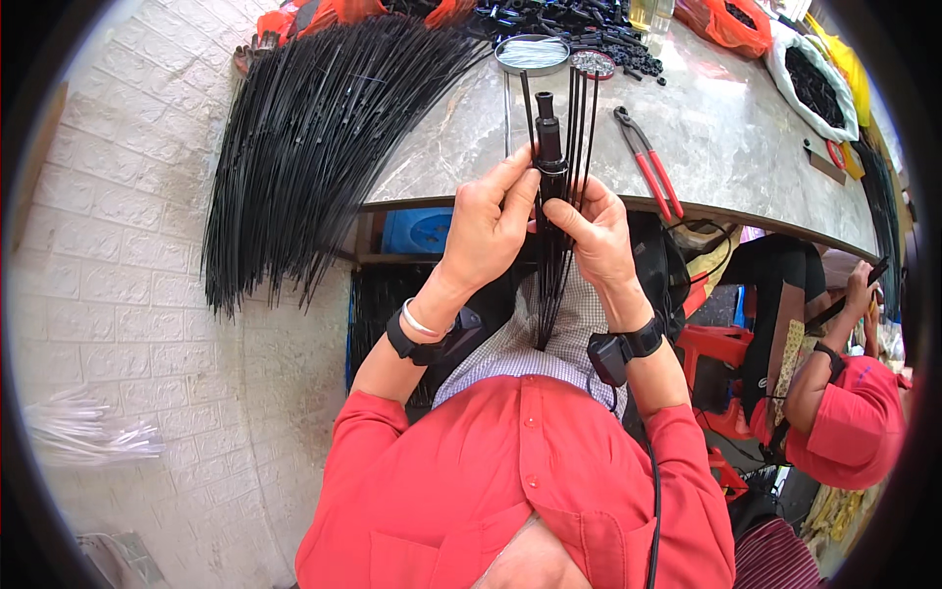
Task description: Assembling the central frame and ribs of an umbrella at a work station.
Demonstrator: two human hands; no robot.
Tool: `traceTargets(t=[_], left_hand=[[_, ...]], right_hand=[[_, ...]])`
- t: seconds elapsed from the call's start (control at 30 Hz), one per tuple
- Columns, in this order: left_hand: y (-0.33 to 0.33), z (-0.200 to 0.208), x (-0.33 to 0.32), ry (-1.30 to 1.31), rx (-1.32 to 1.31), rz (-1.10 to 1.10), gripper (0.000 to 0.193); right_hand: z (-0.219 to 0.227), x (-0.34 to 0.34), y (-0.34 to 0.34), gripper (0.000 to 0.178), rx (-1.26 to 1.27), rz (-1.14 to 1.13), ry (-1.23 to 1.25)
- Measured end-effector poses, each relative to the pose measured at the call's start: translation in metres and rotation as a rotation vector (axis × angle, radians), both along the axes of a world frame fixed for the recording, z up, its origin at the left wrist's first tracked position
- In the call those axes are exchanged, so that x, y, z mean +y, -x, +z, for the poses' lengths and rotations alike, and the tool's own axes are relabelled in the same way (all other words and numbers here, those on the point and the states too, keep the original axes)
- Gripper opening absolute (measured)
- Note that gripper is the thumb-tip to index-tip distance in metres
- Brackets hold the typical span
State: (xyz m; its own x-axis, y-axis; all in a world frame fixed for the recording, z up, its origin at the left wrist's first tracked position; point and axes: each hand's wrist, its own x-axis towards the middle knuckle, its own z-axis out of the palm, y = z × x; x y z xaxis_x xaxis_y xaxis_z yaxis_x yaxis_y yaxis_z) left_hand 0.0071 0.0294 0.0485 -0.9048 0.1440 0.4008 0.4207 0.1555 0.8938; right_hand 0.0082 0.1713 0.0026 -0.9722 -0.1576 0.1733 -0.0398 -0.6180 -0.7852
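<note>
Between my hands stands a black tubular hub (549,137), with a narrow stepped top and a ring lower down; it looks like an umbrella runner. Thin black ribs (553,285) run along it, their upper ends rising above the table edge and their lower ends converging over my lap. My left hand (493,208) is closed in a pinch at the hub's ring, thumb and index finger beside one rib. Wrapped round the ribs, my right hand (601,234) has its thumb against the hub just below the ring. The fingers behind the ribs are partly hidden.
A thick bundle of black ribs (314,147) overhangs the stone-topped table (442,147) at left. Red-handled pliers (650,162) lie right. Behind are a round tin of white pieces (532,54), a smaller tin (593,65) and black plastic parts (589,25). A co-worker (844,422) sits right.
</note>
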Motion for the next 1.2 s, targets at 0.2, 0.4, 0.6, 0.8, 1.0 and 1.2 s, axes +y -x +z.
traceTargets(t=[0.2, 0.4, 0.6, 0.8, 1.0, 1.2], left_hand=[[-0.007, 0.003, -0.001, -0.119, -0.050, -0.078, 0.035], [-0.006, 0.002, -0.006, -0.150, -0.120, -0.145, 0.040], [0.008, 0.001, -0.018, -0.217, -0.171, -0.274, 0.042], [0.013, 0.000, -0.021, -0.234, -0.223, -0.329, 0.040], [0.015, -0.005, -0.018, -0.248, -0.204, -0.269, 0.037], [0.013, -0.007, -0.017, -0.206, -0.196, -0.202, 0.035]], right_hand=[[0.001, 0.000, -0.004, 0.022, 0.022, 0.005, 0.018], [0.001, 0.000, -0.004, 0.023, 0.018, 0.069, 0.047], [-0.004, -0.002, -0.001, 0.022, -0.025, 0.131, 0.053], [-0.007, -0.004, 0.003, 0.022, -0.044, 0.156, 0.060], [-0.007, -0.006, 0.005, 0.022, -0.058, 0.155, 0.043], [0.001, -0.011, 0.002, 0.021, -0.022, 0.036, -0.048]])
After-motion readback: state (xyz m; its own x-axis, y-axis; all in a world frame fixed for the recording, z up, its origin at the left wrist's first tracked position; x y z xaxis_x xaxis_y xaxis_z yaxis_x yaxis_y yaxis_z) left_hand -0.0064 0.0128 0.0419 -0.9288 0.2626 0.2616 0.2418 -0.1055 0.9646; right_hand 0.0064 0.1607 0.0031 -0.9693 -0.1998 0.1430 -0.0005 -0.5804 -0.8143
